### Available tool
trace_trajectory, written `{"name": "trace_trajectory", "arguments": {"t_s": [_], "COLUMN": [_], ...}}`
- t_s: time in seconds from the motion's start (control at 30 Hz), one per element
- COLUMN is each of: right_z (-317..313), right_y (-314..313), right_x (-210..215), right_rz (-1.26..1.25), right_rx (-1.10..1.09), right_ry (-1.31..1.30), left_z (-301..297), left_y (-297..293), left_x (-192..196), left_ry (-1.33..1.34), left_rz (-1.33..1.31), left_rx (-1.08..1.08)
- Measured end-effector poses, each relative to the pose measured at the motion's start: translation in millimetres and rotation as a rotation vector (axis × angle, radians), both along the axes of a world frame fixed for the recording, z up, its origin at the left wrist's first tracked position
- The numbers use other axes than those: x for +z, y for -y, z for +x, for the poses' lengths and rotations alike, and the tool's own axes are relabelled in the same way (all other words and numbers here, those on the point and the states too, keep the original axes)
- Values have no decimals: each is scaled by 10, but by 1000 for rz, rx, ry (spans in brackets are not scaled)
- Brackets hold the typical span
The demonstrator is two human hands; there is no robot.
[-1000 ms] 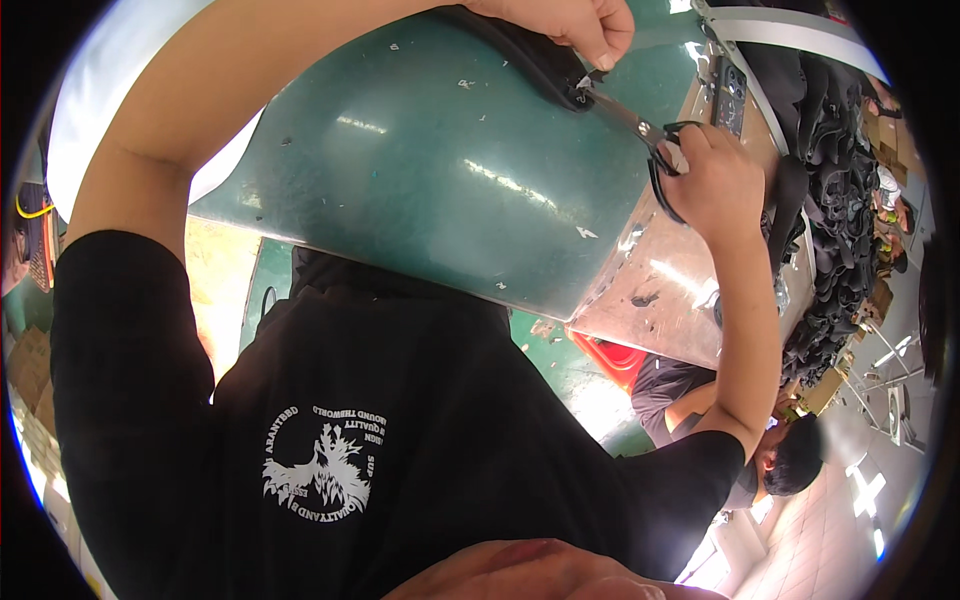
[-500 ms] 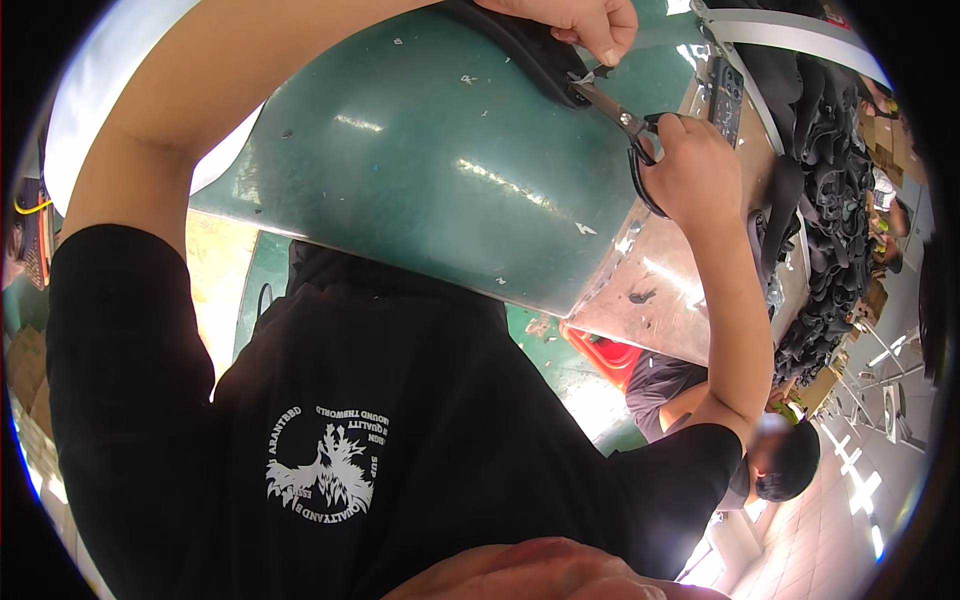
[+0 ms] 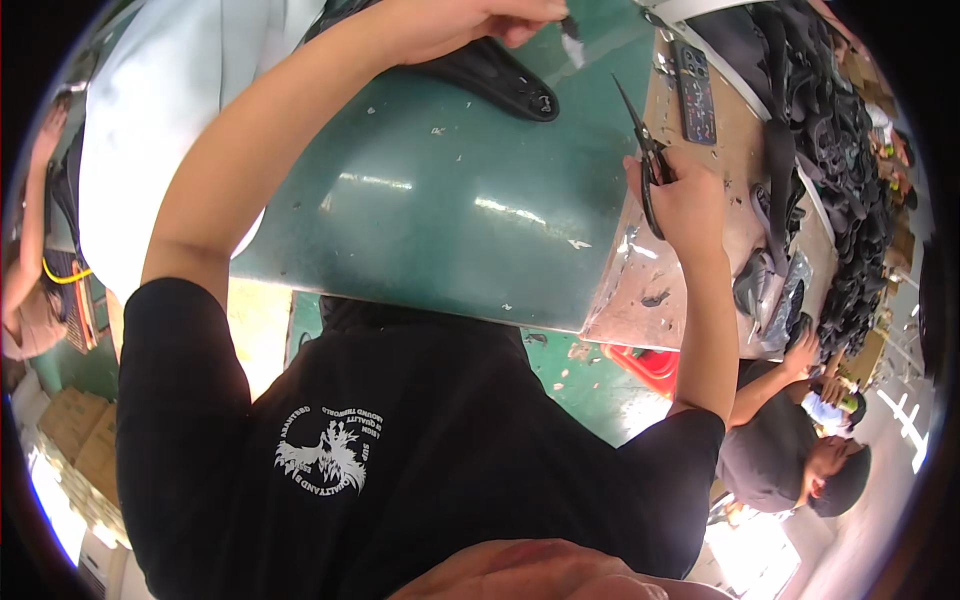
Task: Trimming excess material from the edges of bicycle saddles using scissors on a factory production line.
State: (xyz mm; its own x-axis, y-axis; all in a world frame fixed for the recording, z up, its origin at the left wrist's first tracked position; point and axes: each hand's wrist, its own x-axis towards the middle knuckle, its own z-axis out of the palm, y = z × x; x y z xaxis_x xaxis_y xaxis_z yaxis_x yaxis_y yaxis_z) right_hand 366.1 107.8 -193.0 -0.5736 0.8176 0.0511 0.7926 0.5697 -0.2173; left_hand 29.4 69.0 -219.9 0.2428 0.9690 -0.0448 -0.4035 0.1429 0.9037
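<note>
My right hand (image 3: pixel 695 200) is wrapped round the handles of black-handled scissors (image 3: pixel 648 165), whose blades point away over the green tabletop (image 3: pixel 440 210). At the far edge of view my left hand (image 3: pixel 460 25) is closed in a pinch. At its fingertips is a small dark-and-whitish scrap (image 3: pixel 572 42), blurred. Below that hand lies a long black padded piece (image 3: pixel 490 80) with a narrow rounded end, resembling a bicycle saddle. Its other end is partly hidden by my left forearm. The scissors are apart from it.
A phone (image 3: pixel 693 92) lies on the brownish board (image 3: pixel 640 290) at the right. Beyond it is a heap of black pieces (image 3: pixel 830 170). A co-worker (image 3: pixel 780 450) is at the lower right, by a red stool (image 3: pixel 650 368). White fabric (image 3: pixel 165 130) hangs at the left, with another person (image 3: pixel 35 290) beyond.
My right hand has drawn the scissors back from the black piece's end toward me. My left hand has moved left, away from that end, with the small scrap.
</note>
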Motion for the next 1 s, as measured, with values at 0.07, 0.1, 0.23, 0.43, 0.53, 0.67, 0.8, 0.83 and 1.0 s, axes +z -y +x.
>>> {"name": "trace_trajectory", "arguments": {"t_s": [0.07, 0.1, 0.23, 0.43, 0.53, 0.67, 0.8, 0.83, 1.0], "right_z": [46, 47, 51, 34, 59, 154, 180, 199, 206], "right_y": [-9, -25, -203, -474, -390, -391, -350, -372, -431], "right_x": [-19, -13, 0, -291, -305, -525, -554, -560, -472], "right_rz": [-43, -82, -329, -469, -711, -732, -684, -696, -809], "right_rx": [-70, -115, -303, -220, -367, -432, -393, -370, -342], "right_ry": [-47, -85, -286, -529, -808, -1098, -1213, -1207, -1152], "left_z": [59, 121, 1215, 1367, 774, 446, 130, 44, -886], "left_y": [168, 253, 646, 462, 216, 4, -231, -364, -1233], "left_x": [68, 127, 299, 249, 345, 315, 815, 978, 1340], "left_ry": [-261, -393, -569, -924, -1601, -1808, -1784, -1793, -2424], "left_rz": [114, 181, 418, 1126, 925, 764, 740, 708, 843], "left_rx": [41, 64, -177, -469, -90, -407, -570, -566, 39]}}
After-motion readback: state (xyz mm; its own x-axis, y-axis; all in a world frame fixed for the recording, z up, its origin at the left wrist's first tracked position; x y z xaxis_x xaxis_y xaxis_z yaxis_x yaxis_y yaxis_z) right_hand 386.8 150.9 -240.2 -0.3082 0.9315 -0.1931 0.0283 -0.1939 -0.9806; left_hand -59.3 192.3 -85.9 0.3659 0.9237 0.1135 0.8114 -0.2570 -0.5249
